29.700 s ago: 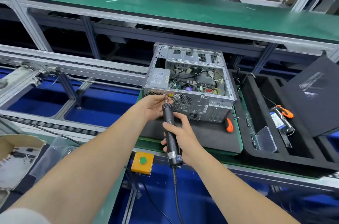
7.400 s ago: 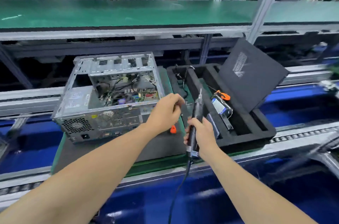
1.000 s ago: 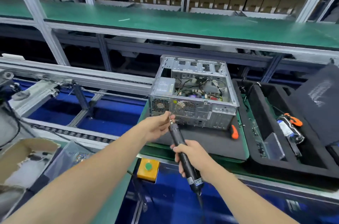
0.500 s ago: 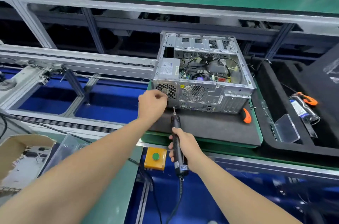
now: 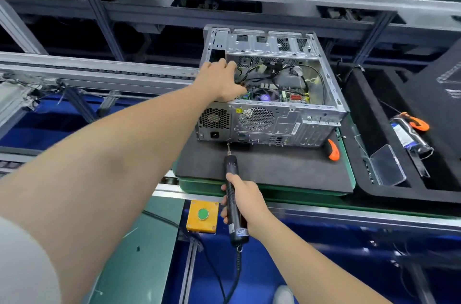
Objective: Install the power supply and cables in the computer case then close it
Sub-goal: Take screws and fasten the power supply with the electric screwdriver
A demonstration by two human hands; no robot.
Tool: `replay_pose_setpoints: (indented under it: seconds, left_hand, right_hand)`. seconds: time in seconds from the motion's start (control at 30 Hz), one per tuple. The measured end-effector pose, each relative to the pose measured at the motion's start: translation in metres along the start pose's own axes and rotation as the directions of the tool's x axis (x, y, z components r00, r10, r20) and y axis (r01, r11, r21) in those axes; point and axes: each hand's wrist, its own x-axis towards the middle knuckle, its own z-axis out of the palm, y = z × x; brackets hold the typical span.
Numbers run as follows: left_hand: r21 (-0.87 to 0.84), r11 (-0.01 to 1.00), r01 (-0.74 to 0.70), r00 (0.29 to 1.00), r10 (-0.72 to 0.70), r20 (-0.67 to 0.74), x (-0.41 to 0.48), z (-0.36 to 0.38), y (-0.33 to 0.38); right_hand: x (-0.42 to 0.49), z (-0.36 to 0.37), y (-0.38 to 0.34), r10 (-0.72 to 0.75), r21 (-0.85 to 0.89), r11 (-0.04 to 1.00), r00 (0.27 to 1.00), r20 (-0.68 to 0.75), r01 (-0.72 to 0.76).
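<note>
— Where is the left hand [image 5: 219, 81]?
— Palm down on top of the power supply [image 5: 214, 119], in the near left corner of the open computer case [image 5: 321, 114]. Its fingers bend down over the far edge of the supply, so the tips are hidden. I cannot tell whether they grip anything
— And the cables [image 5: 309, 71]?
— Just right of that hand, looping loose over the board [image 5: 269, 96] inside the case. The nearest ones pass close by its thumb
— The right hand [image 5: 245, 200]?
— Wrapped fully round the black handle of an electric screwdriver [image 5: 231, 171], thumb on top. The bit points away from the hand and ends at the lower edge of the case's back panel. Whether it touches there I cannot tell. The cord [image 5: 235, 276] hangs down behind the hand
— What does the case sit on?
— A black mat [image 5: 262, 166], ahead of the right hand. An orange-handled tool [image 5: 333, 150] lies on it, off to that hand's right, by the case's near right corner. A yellow box [image 5: 202, 215] with a green button sits just left of the right hand. A black foam tray [image 5: 404, 194] holding a clear plastic box [image 5: 386, 166] is farther right
</note>
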Motion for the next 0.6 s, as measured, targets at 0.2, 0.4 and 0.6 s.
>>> replay_pose_setpoints:
  seconds: [0.2, 0.4, 0.6]
  left_hand:
    - [-0.010, 0.999, -0.033, 0.999, 0.032, -0.025, 0.012, 0.003, -0.006]
    - [-0.044, 0.998, -0.047, 0.998, 0.045, -0.055, 0.012, 0.005, -0.008]
    - [-0.056, 0.997, -0.058, 0.998, 0.056, -0.040, 0.011, 0.002, -0.008]
  right_hand:
    - [-0.002, 0.005, -0.006, 0.006, 0.016, 1.000, 0.999, -0.038, -0.006]
    - [-0.002, 0.009, -0.008, -0.004, -0.036, 0.999, 0.996, -0.087, 0.001]
    - [-0.004, 0.011, -0.008, -0.012, -0.053, 0.999, 0.995, -0.096, 0.007]
